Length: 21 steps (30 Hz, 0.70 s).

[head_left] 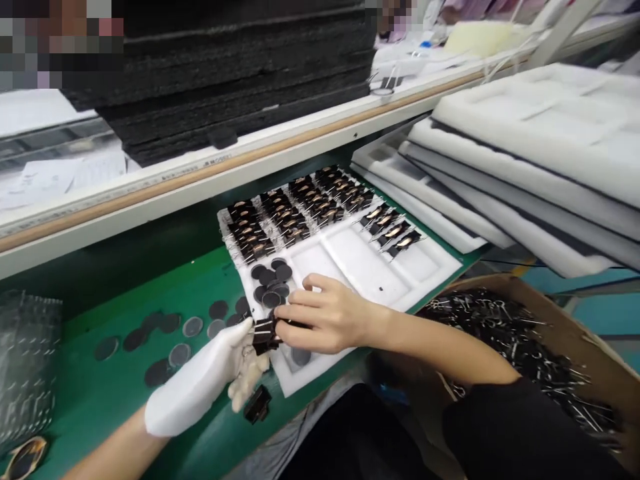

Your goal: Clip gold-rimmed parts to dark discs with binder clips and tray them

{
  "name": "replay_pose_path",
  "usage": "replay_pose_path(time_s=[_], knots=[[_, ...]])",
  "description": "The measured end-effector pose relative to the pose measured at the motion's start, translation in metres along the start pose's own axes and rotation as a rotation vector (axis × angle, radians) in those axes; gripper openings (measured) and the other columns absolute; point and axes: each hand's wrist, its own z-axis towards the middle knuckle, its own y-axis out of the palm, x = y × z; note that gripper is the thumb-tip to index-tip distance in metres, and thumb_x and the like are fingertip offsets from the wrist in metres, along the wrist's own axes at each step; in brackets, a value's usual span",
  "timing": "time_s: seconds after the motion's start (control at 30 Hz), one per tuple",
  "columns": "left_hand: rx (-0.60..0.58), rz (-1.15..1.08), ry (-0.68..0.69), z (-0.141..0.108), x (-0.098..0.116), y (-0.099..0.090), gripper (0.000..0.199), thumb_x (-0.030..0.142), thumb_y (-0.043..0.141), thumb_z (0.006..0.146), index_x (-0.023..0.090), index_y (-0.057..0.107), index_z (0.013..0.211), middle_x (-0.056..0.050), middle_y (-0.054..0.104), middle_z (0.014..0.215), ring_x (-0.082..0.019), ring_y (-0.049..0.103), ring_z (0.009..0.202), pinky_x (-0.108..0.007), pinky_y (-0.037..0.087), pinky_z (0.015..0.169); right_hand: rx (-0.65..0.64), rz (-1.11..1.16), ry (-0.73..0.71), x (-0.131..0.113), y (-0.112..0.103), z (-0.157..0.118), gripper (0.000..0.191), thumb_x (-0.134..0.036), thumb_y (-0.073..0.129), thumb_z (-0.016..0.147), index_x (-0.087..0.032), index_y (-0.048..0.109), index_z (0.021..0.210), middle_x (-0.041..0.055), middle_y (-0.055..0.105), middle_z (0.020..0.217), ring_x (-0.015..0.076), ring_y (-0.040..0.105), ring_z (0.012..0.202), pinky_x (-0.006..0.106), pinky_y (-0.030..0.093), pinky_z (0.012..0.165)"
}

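My left hand (220,353), in a white glove, is closed on a black binder clip (264,335) with silver wire handles. My bare right hand (327,317) meets it from the right, its fingers bent over dark pieces at the clip; what lies under them is partly hidden. Another black binder clip (258,405) lies on the green table just below the gloved fingers. Both hands are over the near left corner of a white foam tray (360,253). Dark round discs (273,277) are heaped in the tray beyond my hands.
Clips gripping tan-and-black pieces (280,217) stand in rows along the tray's far side. More discs (193,326) are scattered on the green table (125,400). White foam trays (530,153) are stacked at right, above a cardboard box of binder clips (520,347). Black sheets (240,73) are piled behind the rail.
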Motion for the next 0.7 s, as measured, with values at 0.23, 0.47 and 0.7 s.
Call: replay_pose_path(time_s=[0.23, 0.47, 0.7], knots=[[0.099, 0.531, 0.322, 0.007, 0.015, 0.020, 0.057, 0.056, 0.034, 0.104, 0.020, 0.050, 0.062, 0.000, 0.058, 0.054, -0.015, 0.056, 0.056, -0.028, 0.044, 0.063, 0.085, 0.114, 0.213, -0.010, -0.028, -0.047, 0.061, -0.057, 0.069, 0.090, -0.017, 0.056, 0.134, 0.0155, 0.074, 0.121, 0.0282, 0.067, 0.103, 0.041, 0.048, 0.086], [0.232, 1.062, 0.440, 0.005, 0.041, 0.062, 0.031, 0.042, 0.045, 0.100, 0.022, 0.056, 0.078, 0.002, 0.060, 0.070, -0.016, 0.053, 0.063, -0.028, 0.036, 0.060, -0.094, 0.660, 0.720, -0.017, -0.057, -0.071, 0.051, -0.035, 0.081, 0.082, -0.021, 0.067, 0.129, 0.0088, 0.074, 0.122, 0.0243, 0.069, 0.113, 0.032, 0.055, 0.089], [0.290, 1.179, 0.471, -0.006, 0.036, 0.043, 0.040, 0.047, 0.047, 0.100, 0.028, 0.067, 0.129, -0.005, 0.076, 0.112, -0.023, 0.071, 0.098, -0.031, 0.054, 0.087, 0.035, 0.471, 0.677, 0.023, -0.098, -0.139, 0.022, -0.034, 0.069, 0.091, -0.018, 0.070, 0.105, 0.0077, 0.074, 0.103, 0.0215, 0.069, 0.096, 0.040, 0.056, 0.093]])
